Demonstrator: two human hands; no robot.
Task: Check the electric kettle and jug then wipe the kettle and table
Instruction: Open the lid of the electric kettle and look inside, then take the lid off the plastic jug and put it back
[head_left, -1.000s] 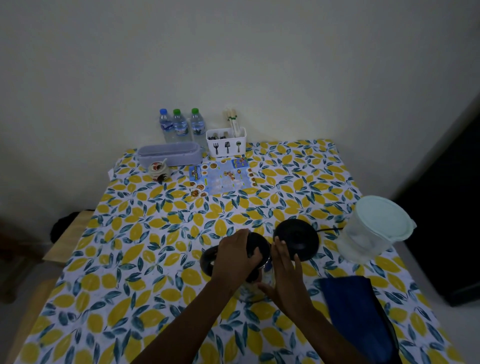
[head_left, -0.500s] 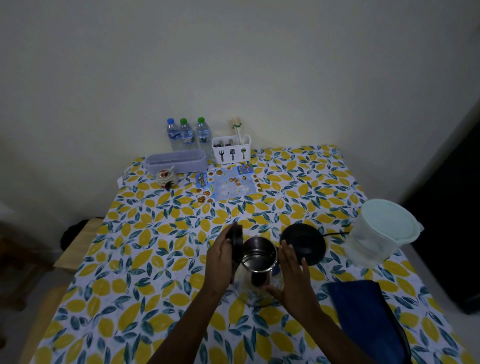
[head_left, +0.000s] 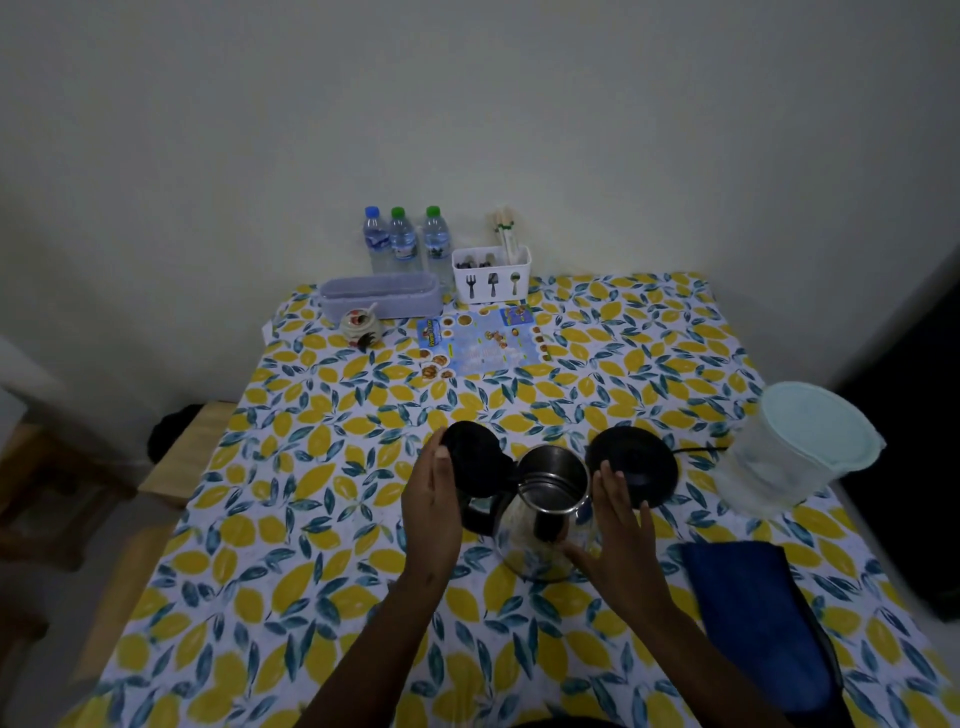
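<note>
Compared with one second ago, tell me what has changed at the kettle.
The left hand has swung the lid of the kettle from shut, up and over to the left; the kettle now stands open, the hand touching the lid. The right hand stays against the kettle's right side. The base, jug and blue cloth have not moved.

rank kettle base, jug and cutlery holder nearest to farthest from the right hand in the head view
1. kettle base: just beyond the right hand, at its fingertips.
2. jug: at the table's right edge.
3. cutlery holder: far side, by the wall.
</note>
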